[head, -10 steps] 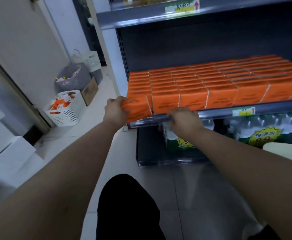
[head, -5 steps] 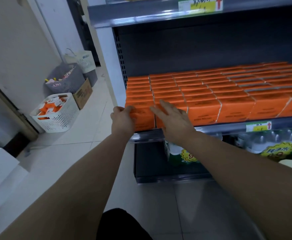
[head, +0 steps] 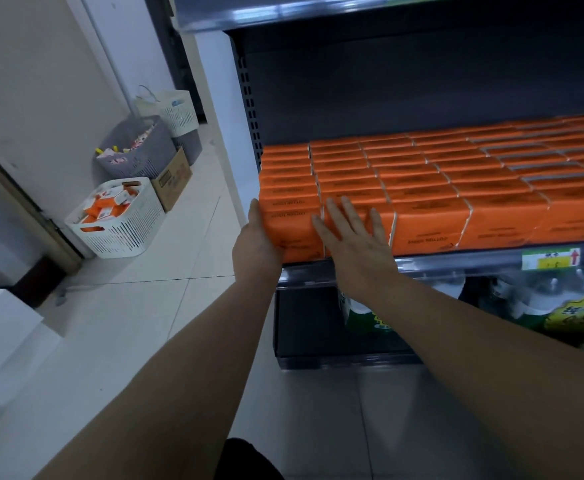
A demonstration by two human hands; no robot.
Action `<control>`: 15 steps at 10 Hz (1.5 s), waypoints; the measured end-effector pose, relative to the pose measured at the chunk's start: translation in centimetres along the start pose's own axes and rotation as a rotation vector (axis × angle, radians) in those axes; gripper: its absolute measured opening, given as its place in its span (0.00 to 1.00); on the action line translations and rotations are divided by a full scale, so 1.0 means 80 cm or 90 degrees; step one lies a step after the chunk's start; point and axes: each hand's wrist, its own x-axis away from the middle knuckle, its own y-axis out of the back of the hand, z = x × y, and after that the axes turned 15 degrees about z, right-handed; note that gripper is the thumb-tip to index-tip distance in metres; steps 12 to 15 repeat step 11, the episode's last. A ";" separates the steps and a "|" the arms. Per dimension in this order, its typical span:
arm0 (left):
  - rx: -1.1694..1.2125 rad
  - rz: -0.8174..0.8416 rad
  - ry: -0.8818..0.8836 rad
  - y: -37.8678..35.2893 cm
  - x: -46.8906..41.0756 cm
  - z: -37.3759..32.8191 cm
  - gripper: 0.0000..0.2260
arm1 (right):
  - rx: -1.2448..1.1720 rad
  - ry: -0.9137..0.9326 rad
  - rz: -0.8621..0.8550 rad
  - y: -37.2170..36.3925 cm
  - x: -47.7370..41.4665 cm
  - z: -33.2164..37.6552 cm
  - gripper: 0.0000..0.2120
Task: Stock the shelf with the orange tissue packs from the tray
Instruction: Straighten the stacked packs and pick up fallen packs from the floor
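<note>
1. Since half a second ago, my right hand (head: 354,237) has flattened, fingers spread, on the front orange tissue packs (head: 429,223); my left hand (head: 257,242) cups the leftmost pack's (head: 292,230) side, open.
2. Packs fill the shelf (head: 456,266) in rows.
3. The white tray (head: 117,220) on the floor holds orange and white packs; the grey basket's (head: 134,150) contents are unclear.
4. The price tag (head: 548,258) is illegible.

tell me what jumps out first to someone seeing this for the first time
The block of orange tissue packs filling the middle shelf grabs the eye first. Next come the two bare hands at its front left corner: the left hand cups the end pack's side, the right hand lies flat on the front. A white basket of more packs sits on the floor at left.
</note>
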 end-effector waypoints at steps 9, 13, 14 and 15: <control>-0.185 0.058 0.004 0.010 0.008 -0.050 0.34 | -0.114 -0.028 0.016 0.010 0.010 -0.032 0.42; -0.227 0.079 -0.033 0.017 0.027 -0.087 0.16 | -0.134 -0.044 0.053 0.025 0.049 -0.055 0.35; -0.227 0.079 -0.033 0.017 0.027 -0.087 0.16 | -0.134 -0.044 0.053 0.025 0.049 -0.055 0.35; -0.227 0.079 -0.033 0.017 0.027 -0.087 0.16 | -0.134 -0.044 0.053 0.025 0.049 -0.055 0.35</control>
